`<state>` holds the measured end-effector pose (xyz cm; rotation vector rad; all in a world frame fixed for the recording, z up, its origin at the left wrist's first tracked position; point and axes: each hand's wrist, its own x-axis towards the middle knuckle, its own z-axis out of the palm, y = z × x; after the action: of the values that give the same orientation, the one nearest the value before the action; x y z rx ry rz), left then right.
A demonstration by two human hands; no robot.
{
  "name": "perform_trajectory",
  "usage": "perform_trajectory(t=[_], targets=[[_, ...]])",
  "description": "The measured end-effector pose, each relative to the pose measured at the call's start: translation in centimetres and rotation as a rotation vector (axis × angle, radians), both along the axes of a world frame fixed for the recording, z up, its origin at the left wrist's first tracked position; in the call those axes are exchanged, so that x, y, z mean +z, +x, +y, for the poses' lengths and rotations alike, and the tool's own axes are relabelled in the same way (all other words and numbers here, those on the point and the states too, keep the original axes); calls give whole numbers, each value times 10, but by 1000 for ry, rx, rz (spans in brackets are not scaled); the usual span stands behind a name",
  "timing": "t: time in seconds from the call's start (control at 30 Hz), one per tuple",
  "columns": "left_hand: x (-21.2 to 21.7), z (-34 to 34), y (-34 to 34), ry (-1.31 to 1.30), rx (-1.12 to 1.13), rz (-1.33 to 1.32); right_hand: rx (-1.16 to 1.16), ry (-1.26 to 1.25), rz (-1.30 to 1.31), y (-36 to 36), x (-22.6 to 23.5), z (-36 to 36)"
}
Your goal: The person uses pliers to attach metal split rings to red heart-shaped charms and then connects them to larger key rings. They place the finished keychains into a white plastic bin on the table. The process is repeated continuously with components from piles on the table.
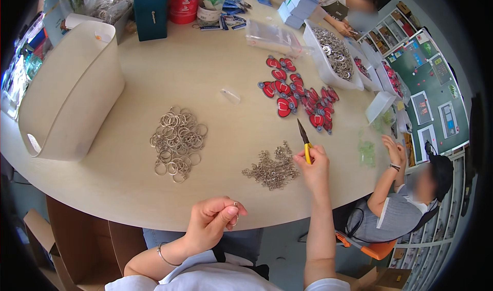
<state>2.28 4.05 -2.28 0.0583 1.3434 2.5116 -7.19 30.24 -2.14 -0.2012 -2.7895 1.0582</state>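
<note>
Nearest, by the table's near edge, the left hand (211, 220) pinches a small metal ring piece (236, 216) between thumb and fingertips; exactly how its parts link is too small to tell. Right of it and a little farther in, the right hand (315, 167) is closed around yellow-handled pliers (306, 146), their dark tip pointing away to the far side and apart from the ring piece. The step in hand looks like readying pliers and ring piece; bringing the two together would call for a steady pinch and fine aim. The near edge of the table (221, 137) curves just under the left hand, so a dropped piece could fall off. A pile of small metal links (275, 169) sits just left of the pliers, tightening room there; the larger key rings (177, 144) lie farther left, with open tabletop between the two heaps. Beyond the plier tip lie red bows (282, 87), then a white box (317, 64) of metal rings.
</note>
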Motion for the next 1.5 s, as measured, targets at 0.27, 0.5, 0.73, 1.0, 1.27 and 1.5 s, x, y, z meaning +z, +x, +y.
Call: perform_trajectory(t=[0.27,0.5,0.73,1.0,1.27,1.5], targets=[[9,-24,1,-346,94,420,669,-408,-278,33,87,-82],[23,-42,-2,-559,95,703,1008,-377,-318,29,104,-115],[27,-52,-6,-586,22,795,1053,-365,-332,27,105,-124],[34,-58,-8,-282,-262,489,1178,-32,-114,26,118,-128],[34,-58,-6,-314,-213,495,1014,-137,-111,35,109,-129],[33,-54,-7,-386,-193,504,1082,-94,-99,30,106,-123]])
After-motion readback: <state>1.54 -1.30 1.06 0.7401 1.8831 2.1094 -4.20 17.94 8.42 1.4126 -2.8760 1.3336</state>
